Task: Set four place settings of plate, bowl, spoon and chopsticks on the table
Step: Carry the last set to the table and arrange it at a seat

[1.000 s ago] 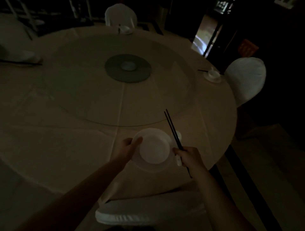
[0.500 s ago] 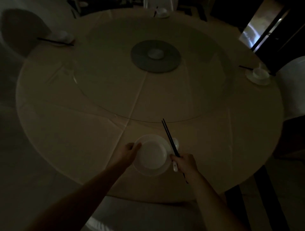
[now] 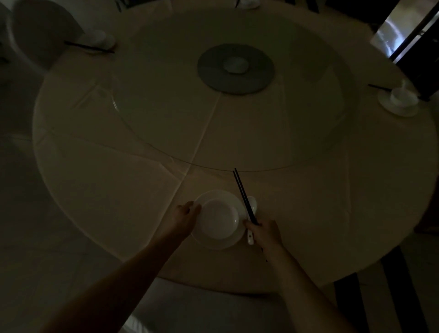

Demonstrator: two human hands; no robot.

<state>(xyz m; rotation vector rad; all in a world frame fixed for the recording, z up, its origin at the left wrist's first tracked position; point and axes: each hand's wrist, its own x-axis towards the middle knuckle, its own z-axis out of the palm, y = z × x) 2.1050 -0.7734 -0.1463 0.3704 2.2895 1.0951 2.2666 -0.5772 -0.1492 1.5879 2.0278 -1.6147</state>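
A white plate (image 3: 209, 242) with a white bowl (image 3: 219, 218) on it is at the near edge of the round table (image 3: 142, 190). My left hand (image 3: 186, 217) grips the plate's left rim. My right hand (image 3: 266, 231) holds black chopsticks (image 3: 243, 195) that point away over the plate's right side, together with a white spoon (image 3: 251, 211) beside the plate. Three other settings are at the far left (image 3: 99, 39), far right (image 3: 399, 99) and the top edge (image 3: 247, 2).
A glass turntable (image 3: 166, 107) covers the table's middle, with a dark round base (image 3: 213, 76) at its centre. A white-covered chair (image 3: 213, 306) stands right below my arms. Another covered chair (image 3: 40, 31) is at the far left. The room is dim.
The view has tilted and shifted left so more of the table shows. Both hands keep the same hold on plate, chopsticks and spoon, which sit near the table's front edge.
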